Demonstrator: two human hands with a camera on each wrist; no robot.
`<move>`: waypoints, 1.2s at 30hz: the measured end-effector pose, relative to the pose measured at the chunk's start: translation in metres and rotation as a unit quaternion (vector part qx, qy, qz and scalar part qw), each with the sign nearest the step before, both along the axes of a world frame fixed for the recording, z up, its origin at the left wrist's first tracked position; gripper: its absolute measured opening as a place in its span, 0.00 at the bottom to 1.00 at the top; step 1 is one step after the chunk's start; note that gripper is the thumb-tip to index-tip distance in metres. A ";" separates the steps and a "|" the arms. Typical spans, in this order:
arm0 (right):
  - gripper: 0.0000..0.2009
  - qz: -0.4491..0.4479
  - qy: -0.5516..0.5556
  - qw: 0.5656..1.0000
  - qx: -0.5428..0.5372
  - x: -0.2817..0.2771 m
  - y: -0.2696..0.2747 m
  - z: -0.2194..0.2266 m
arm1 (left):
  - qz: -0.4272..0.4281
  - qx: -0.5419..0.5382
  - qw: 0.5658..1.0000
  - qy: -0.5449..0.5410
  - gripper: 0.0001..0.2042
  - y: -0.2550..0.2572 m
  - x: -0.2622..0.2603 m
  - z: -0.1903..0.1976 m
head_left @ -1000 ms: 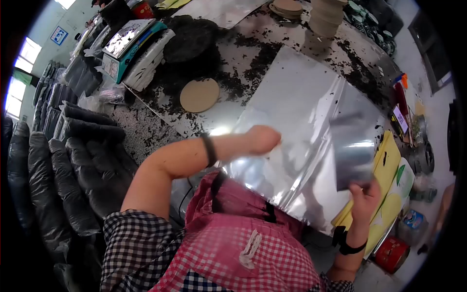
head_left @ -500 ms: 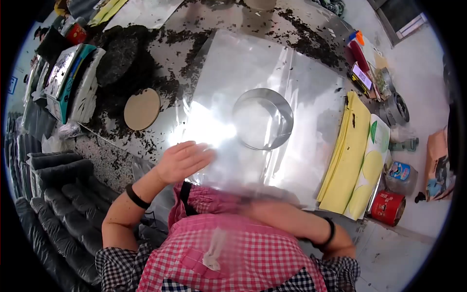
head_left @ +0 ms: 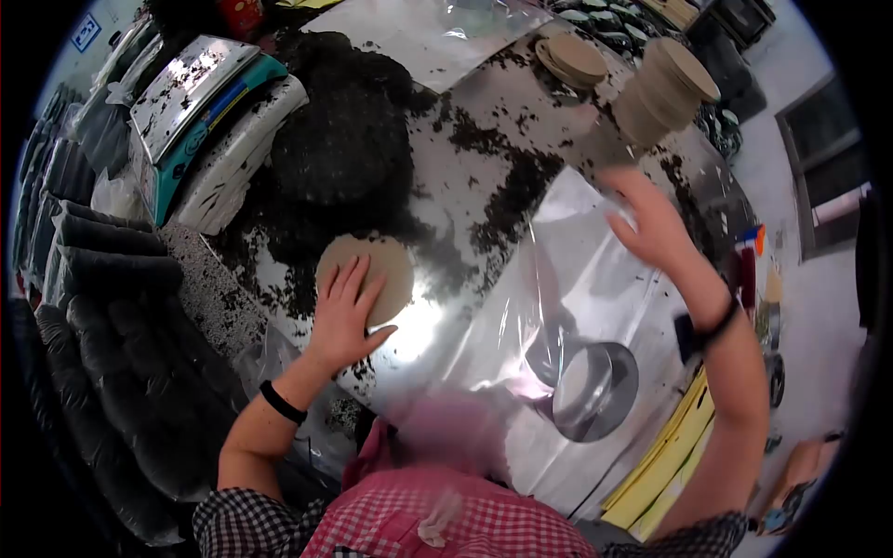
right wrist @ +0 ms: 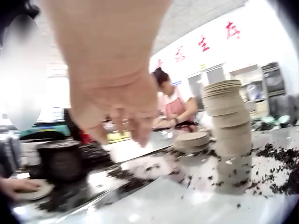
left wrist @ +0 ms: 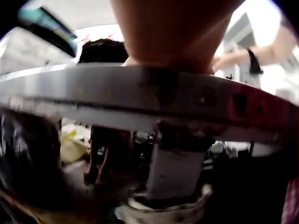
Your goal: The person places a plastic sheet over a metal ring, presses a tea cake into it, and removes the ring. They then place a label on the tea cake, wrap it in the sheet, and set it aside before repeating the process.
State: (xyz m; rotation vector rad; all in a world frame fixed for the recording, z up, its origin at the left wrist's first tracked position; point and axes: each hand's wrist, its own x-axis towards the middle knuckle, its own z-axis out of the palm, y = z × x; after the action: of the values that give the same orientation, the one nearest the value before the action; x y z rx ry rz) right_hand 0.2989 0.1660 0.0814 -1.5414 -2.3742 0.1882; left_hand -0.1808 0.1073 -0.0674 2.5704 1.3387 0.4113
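My left hand [head_left: 346, 321] rests with spread fingers on a round tan disc [head_left: 395, 274] lying on the metal table [head_left: 446, 191]. In the left wrist view, the table's edge [left wrist: 93, 91] covers most of that hand. My right hand [head_left: 648, 223] reaches over the far corner of a clear plastic sheet [head_left: 558, 288], near the tall stack of tan discs [head_left: 651, 107]. Its fingers [right wrist: 140, 128] point downward and hold nothing in the right wrist view. A metal ring [head_left: 625, 395] stands on the sheet's near part.
A dark round mass [head_left: 339, 130] of black flakes sits left, beside a teal scale [head_left: 172, 177]. A low pile of discs [head_left: 572, 60] lies farther back. Yellow sheets [head_left: 651, 465] line the right edge. Dark wrapped rolls [head_left: 102, 372] are stacked at left. Another person [right wrist: 175, 105] works across the table.
My right hand carried the metal ring, which then stood on the plastic sheet; that hand has since swung out to the far right. My left hand has moved onto the tan disc.
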 end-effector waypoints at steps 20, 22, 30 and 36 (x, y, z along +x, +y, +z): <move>0.41 0.183 -0.102 0.978 0.004 -0.164 0.242 -0.117 | 0.056 -0.083 0.995 0.026 0.43 0.003 -0.009 -0.004; 0.42 0.126 -0.118 0.984 -0.043 -0.131 0.206 -0.104 | 0.049 -0.048 0.997 0.023 0.42 0.001 -0.006 -0.002; 0.33 -0.007 -0.154 0.981 -0.116 -0.041 0.111 -0.088 | -0.008 0.023 0.993 0.116 0.36 -0.009 -0.009 0.008; 0.27 -0.032 -0.233 0.940 0.248 -0.026 0.103 -0.144 | -0.068 0.190 0.953 0.224 0.27 -0.021 -0.019 -0.032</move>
State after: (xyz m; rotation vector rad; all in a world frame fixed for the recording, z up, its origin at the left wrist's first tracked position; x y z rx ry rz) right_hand 0.2732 0.2692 -0.0621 -1.5182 -2.4206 -0.8149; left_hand -0.2002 0.0860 -0.0993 3.2023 1.2987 0.0584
